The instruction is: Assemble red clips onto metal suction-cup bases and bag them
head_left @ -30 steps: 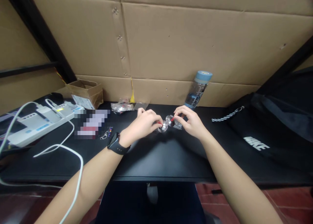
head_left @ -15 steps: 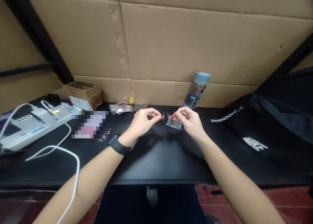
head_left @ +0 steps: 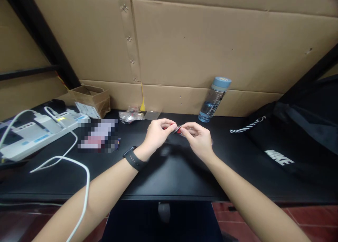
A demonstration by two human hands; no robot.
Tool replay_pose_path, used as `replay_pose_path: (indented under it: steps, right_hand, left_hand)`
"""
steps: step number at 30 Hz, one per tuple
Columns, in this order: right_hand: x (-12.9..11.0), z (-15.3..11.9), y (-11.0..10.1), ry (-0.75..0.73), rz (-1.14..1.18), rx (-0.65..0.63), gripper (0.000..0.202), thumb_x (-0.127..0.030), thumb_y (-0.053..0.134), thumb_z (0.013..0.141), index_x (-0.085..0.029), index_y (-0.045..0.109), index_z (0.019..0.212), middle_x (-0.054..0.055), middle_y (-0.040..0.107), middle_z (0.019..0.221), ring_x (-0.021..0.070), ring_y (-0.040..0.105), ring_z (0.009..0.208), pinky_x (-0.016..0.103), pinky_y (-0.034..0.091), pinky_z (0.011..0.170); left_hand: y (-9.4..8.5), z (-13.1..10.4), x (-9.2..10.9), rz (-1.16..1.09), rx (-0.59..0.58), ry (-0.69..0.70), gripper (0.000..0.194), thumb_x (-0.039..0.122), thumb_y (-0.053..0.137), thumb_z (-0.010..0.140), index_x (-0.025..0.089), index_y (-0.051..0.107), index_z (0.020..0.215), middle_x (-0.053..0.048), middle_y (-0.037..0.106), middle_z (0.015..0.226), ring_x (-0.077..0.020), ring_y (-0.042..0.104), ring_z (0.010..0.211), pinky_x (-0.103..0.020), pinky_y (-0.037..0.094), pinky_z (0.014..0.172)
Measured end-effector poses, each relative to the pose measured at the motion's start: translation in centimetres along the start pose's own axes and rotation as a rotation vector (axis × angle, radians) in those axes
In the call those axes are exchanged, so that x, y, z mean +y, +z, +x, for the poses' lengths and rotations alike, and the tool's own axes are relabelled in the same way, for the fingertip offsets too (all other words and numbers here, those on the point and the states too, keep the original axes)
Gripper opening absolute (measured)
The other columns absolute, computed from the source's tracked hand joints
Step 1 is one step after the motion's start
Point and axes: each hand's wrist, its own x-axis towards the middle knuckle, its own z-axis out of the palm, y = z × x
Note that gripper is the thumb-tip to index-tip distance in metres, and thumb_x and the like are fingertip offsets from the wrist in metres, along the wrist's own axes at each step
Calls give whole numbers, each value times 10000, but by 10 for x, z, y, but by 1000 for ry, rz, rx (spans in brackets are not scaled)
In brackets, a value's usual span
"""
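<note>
Over the black desk (head_left: 174,171), my left hand (head_left: 157,135) pinches a small red piece with a thin, round metallic disc (head_left: 175,129) at its end. My right hand (head_left: 197,138) closes on a similar small red piece (head_left: 179,130), its own disc mostly hidden by the fingers. Between the fingertips the two pieces meet or nearly meet; contact is too small to tell. Clear plastic shows only in part behind my right hand. A dark watch is on my left wrist.
A blue-capped water bottle (head_left: 214,99) stands behind my right hand. Plastic packets (head_left: 131,116) and an open cardboard box (head_left: 91,101) lie back left. At left is a white power strip (head_left: 44,133) with a looping cable. A black bag (head_left: 298,136) occupies the right.
My hands have come closer together, bringing the two disc-ended red pieces from a small gap to meeting or nearly meeting. The right fingers now cover more of their piece.
</note>
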Motion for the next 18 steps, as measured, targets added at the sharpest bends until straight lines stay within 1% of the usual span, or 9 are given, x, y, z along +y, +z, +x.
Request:
replay_pose_path:
  steps: [6, 9, 11, 13, 15, 18]
  right_hand:
    - [1, -1, 3, 17, 17, 75, 272, -461, 765, 856, -204, 756, 943, 61, 772, 906, 254, 780, 841, 405, 666, 833]
    - [2, 3, 1, 21, 12, 114, 256, -439, 772, 850, -197, 741, 929, 62, 770, 894, 251, 781, 814, 376, 667, 773]
    - [1, 5, -1, 4, -23, 153, 250, -428, 777, 843, -193, 732, 916, 63, 767, 890, 243, 778, 785, 355, 662, 732]
    - [0, 7, -3, -22, -64, 203, 254, -428, 780, 836, -190, 728, 911, 66, 765, 894, 233, 772, 766, 342, 658, 713]
    - [-1, 8, -4, -49, -92, 249, 258, -430, 774, 840, -188, 724, 913, 68, 762, 899, 225, 767, 759, 335, 656, 710]
    - [-4, 9, -5, -81, -102, 293, 249, -425, 754, 859, -188, 712, 921, 71, 757, 907, 217, 765, 749, 332, 658, 709]
  left_hand:
    - [6, -2, -1, -8, 43, -14, 215, 392, 756, 822, 202, 777, 920, -63, 801, 910, -219, 755, 861, -321, 570, 826]
    - [12, -4, -4, 7, 56, 7, 191, 386, 744, 838, 214, 772, 915, -54, 800, 944, -218, 755, 897, -325, 568, 855]
    - [16, -7, -5, -7, 45, 37, 188, 381, 732, 854, 217, 775, 934, -54, 800, 981, -222, 755, 930, -337, 566, 890]
    - [20, -10, -3, -41, 19, 68, 208, 373, 705, 881, 221, 785, 998, -59, 798, 1043, -230, 751, 980, -359, 560, 940]
    - [22, -15, 2, -28, -1, 103, 239, 360, 689, 898, 243, 790, 1080, -55, 787, 1119, -244, 732, 1060, -393, 537, 1006]
    - [25, -23, 13, 140, -29, 147, 359, 359, 777, 832, 323, 764, 1189, -27, 754, 1228, -281, 662, 1201, -470, 465, 1088]
